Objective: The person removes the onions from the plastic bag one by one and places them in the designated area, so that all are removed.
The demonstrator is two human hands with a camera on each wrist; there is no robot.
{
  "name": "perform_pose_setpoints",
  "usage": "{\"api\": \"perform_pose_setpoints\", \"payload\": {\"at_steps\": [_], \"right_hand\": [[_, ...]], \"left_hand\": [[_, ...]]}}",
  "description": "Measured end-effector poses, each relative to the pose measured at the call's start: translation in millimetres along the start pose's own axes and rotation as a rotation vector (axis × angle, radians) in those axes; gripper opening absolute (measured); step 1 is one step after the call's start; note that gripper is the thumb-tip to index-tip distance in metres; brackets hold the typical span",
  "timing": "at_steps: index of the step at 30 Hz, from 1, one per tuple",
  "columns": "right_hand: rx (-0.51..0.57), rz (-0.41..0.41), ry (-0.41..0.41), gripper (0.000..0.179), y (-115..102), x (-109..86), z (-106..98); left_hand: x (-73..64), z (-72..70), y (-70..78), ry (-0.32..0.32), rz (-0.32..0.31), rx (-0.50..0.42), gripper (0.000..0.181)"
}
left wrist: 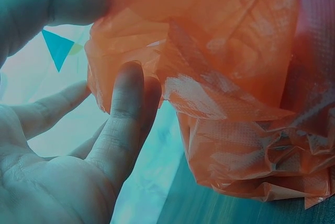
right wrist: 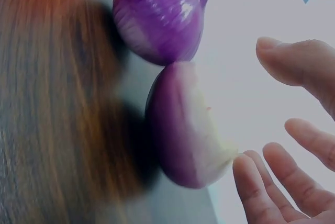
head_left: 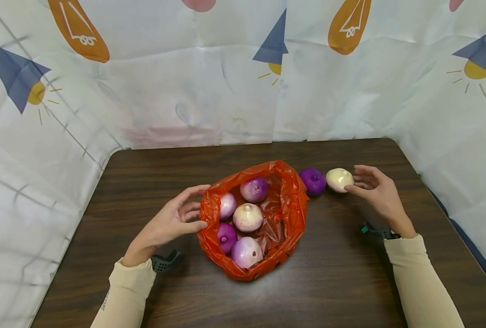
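An orange-red plastic bag (head_left: 294,214) stands with its mouth wide on the table, several purple and whitish onions (head_left: 248,217) inside. My left hand (head_left: 173,221) is at the bag's left side, its thumb and fingers spread along the rim. In the left wrist view the fingertips (left wrist: 128,80) lie against the crinkled plastic. To the right of the bag sits a dark purple onion (head_left: 313,181), beside a pale onion (head_left: 339,180) with a purple underside. My right hand (head_left: 376,191) is right at the pale onion, thumb and fingers apart with a gap between them.
The dark wood table (head_left: 329,282) has its far edge near a white curtain (head_left: 152,91) printed with lamps and bulbs. More of this curtain hangs at both sides. A dark wrist strap (head_left: 378,231) shows under the right wrist.
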State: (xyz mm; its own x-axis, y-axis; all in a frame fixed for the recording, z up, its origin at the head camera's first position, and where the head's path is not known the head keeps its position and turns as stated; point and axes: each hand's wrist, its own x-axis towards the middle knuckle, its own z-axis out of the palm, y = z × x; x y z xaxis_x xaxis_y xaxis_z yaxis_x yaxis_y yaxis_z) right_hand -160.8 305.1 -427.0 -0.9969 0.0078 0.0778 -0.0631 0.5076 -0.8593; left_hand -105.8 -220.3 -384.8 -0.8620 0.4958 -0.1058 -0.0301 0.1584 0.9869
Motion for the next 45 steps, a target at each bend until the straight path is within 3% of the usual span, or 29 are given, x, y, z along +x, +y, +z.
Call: {"api": "perform_pose_setpoints", "payload": {"at_steps": [12,18,33,45], "right_hand": [[0.035,-0.089,-0.01,0.061,-23.3,-5.1,11.1],[0.032,-0.112,-0.055,0.062,-43.3,-10.9,19.4],[-0.019,-0.379,-0.194,0.064,-95.9,-17.1,55.4],[0.016,-0.497,-0.323,0.061,-125.0,-22.1,92.1]], "left_hand": [[-0.4,-0.7,-2.6,-0.022,0.015,-0.005,0.078],[0.1,-1.0,-2.3,-0.033,0.044,-0.03,0.079],[1.3,-0.6,-1.1,-0.023,0.03,-0.042,0.079],[-0.4,-1.0,-0.4,-0.025,0.045,-0.051,0.079]]}}
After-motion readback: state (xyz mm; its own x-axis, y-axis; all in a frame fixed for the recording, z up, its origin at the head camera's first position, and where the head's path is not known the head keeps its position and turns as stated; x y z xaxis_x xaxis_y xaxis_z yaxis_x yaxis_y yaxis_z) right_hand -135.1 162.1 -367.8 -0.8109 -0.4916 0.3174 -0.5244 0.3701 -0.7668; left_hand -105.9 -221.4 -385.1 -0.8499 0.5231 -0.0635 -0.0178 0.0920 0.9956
